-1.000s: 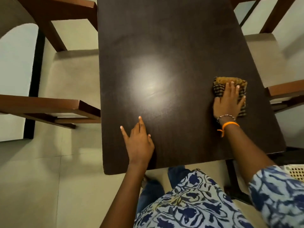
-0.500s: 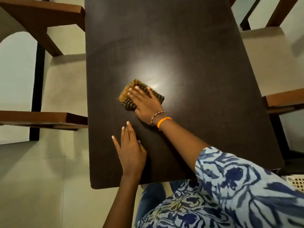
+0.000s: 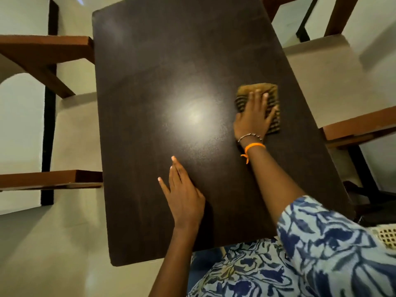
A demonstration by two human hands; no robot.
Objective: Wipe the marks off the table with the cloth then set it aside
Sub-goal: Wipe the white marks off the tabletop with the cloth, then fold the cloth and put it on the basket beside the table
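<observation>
Pale tiled floor (image 3: 42, 254) all around, brown wooden chairs (image 3: 45, 48) tucked either side, bright glare on the dark surface (image 3: 150, 61).

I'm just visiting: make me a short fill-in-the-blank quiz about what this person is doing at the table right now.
1. The right hand presses flat on a folded ____ .
2. The left hand rests flat on the dark ____ , holding nothing.
3. The cloth lies nearer the table's ____ edge.
4. The band on the right wrist is coloured ____ .

Missing words: cloth; table; right; orange
</observation>
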